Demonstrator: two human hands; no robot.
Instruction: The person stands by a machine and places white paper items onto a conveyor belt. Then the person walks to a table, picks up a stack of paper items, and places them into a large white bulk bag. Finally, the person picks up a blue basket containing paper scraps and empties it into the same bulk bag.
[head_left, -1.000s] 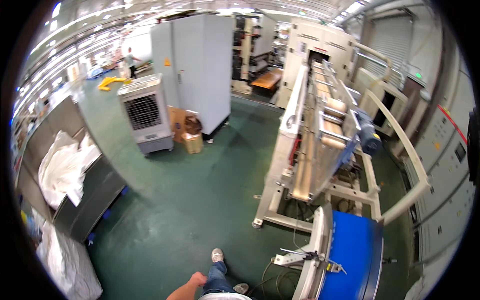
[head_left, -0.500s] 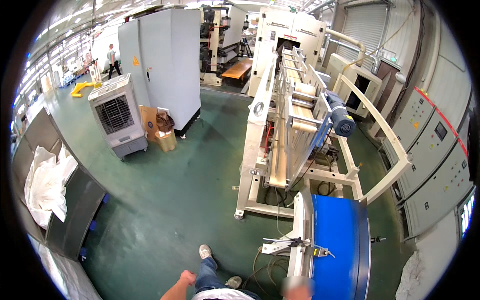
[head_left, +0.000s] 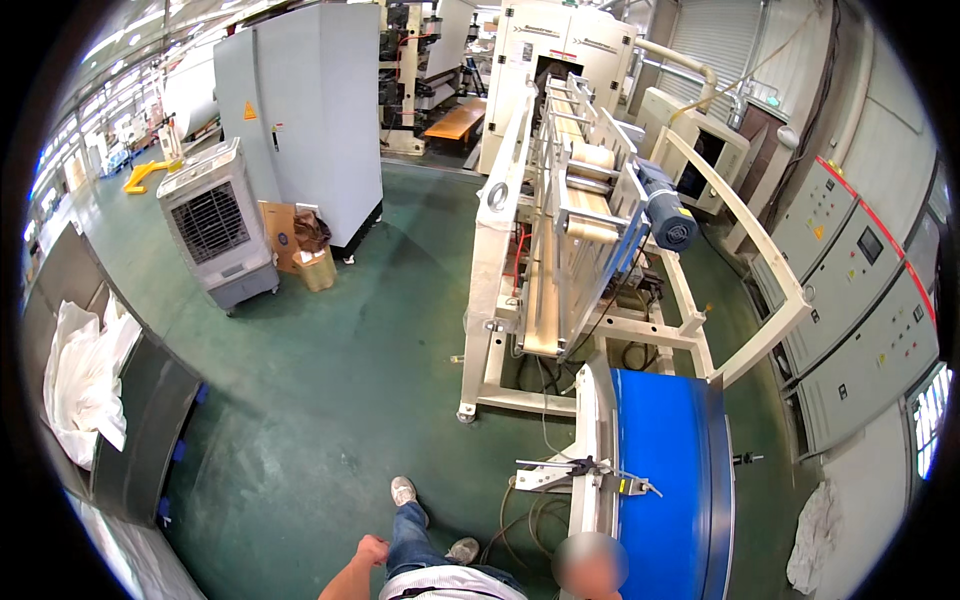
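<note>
Blue-belted conveyor (head_left: 665,540) at your right side
You have its smooth, bright blue belt (head_left: 660,430) running away from you, its upper face level, between a pale side rail (head_left: 596,425) on your left and a metal edge strip (head_left: 719,470) on the right. A dark clamp (head_left: 582,466) sits at the pale rail, and a small yellow-marked fitting (head_left: 632,487) reaches over the belt's left border.

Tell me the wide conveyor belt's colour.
The wide conveyor belt is bright blue, best seen in the head view.
</note>
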